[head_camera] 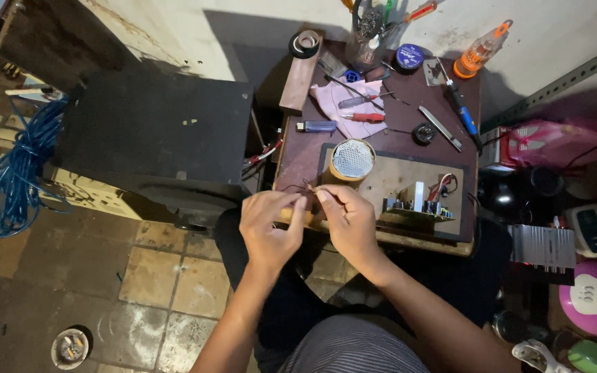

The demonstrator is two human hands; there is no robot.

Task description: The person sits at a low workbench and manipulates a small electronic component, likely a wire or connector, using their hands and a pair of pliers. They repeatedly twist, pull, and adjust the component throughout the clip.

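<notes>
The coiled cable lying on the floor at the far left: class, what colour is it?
Blue. The coiled cable shows best in the head view, heaped beside the black speaker box.

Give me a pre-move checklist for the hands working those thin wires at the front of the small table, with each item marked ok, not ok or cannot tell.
1. Both hands on the wires: left hand and right hand meet fingertip to fingertip over the thin wires. Ok.
2. Wire ends joined: hidden by the fingers. Cannot tell.
3. Mesh-topped cylinder upright beside the hands: ok.
4. Circuit board lies apart from the right hand: ok.
5. Red-handled screwdriver within sight on the pink cloth: ok.
6. Soldering iron hot or cold: cannot tell.
</notes>
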